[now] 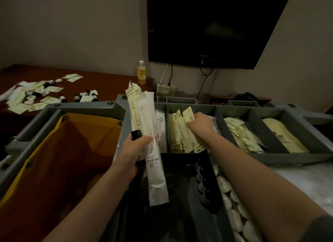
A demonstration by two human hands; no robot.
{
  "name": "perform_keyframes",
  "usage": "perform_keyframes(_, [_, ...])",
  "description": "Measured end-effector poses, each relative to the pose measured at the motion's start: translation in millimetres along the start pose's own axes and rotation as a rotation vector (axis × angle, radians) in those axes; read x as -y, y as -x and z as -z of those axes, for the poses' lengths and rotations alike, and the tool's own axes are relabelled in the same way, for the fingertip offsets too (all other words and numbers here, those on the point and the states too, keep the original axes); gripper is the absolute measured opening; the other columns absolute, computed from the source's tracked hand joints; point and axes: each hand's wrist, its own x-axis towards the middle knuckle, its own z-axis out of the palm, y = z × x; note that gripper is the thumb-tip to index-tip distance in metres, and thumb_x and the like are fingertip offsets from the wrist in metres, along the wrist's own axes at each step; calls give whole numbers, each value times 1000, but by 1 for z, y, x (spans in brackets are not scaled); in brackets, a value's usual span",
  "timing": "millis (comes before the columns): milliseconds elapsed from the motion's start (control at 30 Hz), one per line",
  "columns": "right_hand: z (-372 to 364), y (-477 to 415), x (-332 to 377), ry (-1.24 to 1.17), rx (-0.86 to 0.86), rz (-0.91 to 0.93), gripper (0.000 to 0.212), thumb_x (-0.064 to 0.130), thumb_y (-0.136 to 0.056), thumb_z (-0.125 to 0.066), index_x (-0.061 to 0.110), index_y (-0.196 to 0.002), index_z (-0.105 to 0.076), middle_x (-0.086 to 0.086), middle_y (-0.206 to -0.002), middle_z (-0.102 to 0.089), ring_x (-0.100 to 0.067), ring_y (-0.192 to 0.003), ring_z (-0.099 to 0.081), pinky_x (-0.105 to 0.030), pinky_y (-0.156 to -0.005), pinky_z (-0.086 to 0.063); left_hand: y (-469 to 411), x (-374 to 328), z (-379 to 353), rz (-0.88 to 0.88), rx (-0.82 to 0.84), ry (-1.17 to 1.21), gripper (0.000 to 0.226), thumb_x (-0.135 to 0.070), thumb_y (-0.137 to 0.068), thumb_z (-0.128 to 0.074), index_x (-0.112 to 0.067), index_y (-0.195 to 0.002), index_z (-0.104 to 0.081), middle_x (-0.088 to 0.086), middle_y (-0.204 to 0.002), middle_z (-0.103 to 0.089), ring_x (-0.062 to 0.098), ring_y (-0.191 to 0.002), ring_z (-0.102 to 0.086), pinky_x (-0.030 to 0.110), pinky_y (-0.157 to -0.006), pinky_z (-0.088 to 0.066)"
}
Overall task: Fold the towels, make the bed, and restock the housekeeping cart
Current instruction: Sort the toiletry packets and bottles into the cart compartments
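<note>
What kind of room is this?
Probably a hotel room: a grey housekeeping cart holds wrapped packets in compartments, a television hangs on the wall, and little toiletry bottles lie on the desk.

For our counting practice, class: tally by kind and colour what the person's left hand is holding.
Cream packet: 1
White packet: 1
Dark bottle: 1
Total: 3
</note>
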Motion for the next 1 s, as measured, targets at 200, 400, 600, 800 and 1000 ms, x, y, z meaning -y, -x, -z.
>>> perform_keyframes(200, [-4,-7,5,-193,-42,-75,46,18,-96,-52,1,-134,-32,-19,-131,-51,-34,-115,-53,-31,-73,-39,-3,0,3,4,-9,9,39,-2,-87,-56,-7,-125,-53,19,-109,-67,29,-93,-65,35,-66,-53])
perform_keyframes(400, [-22,-2,12,401,-51,239,48,11,-93,-43,12,-141,-36,-16,-142,-33,-36,-125,-38,-42,-100,-36,-4,-1,5,-9,-13,2,38,-2,-86,-58,-9,-124,-53,15,-103,-69,26,-89,-67,34,-64,-52])
perform_keyframes(600, [-31,-2,5,563,172,207,41,40,-92,-52,16,-126,-51,-8,-121,-59,-27,-111,-55,-42,-96,-44,-4,-2,7,-36,-5,-6,28,-1,-86,-57,-18,-109,-55,15,-100,-70,28,-90,-67,35,-67,-54])
perform_keyframes(800, [-44,-3,0,669,98,245,47,39,-96,-42,19,-140,-38,-10,-138,-43,-32,-125,-40,-42,-95,-39,-5,0,7,-14,-15,-29,35,-4,-86,-59,-12,-120,-54,16,-104,-68,29,-94,-66,36,-68,-53])
perform_keyframes(1000, [-46,-5,4,584,103,148,43,26,-98,-44,6,-135,-42,-13,-136,-45,-30,-121,-45,-40,-93,-42,-7,2,9,-9,3,-10,38,-3,-86,-58,-12,-123,-51,16,-109,-66,31,-98,-64,39,-72,-54])
